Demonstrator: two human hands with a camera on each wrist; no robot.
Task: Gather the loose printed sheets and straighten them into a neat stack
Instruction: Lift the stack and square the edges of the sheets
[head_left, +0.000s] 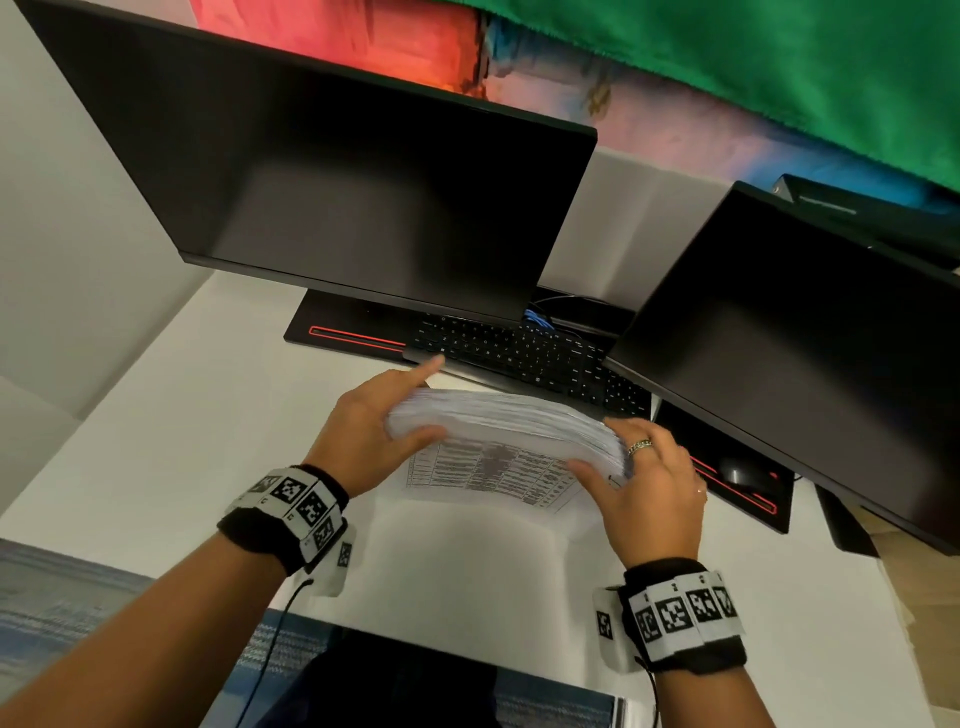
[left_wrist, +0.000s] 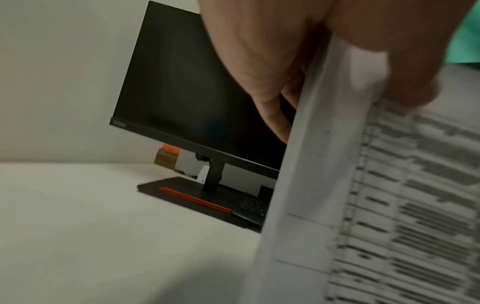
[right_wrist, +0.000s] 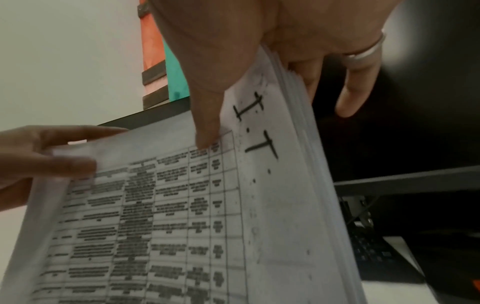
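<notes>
A thick stack of printed sheets (head_left: 498, 426) stands upright on its long edge over the white desk (head_left: 171, 441), in front of the keyboard. The side facing me bears a printed table (right_wrist: 166, 205). My left hand (head_left: 363, 431) grips the stack's left end, thumb on the near face (left_wrist: 405, 67) and fingers behind. My right hand (head_left: 639, 483) grips the right end the same way, thumb (right_wrist: 207, 115) on the printed face, ringed fingers behind. The top edges of the sheets look slightly uneven.
A black keyboard (head_left: 524, 353) lies just beyond the stack. A large dark monitor (head_left: 332, 187) stands behind it and a second monitor (head_left: 800, 353) at the right. A mouse (head_left: 737, 473) sits under the right monitor. The desk edge runs close to my wrists.
</notes>
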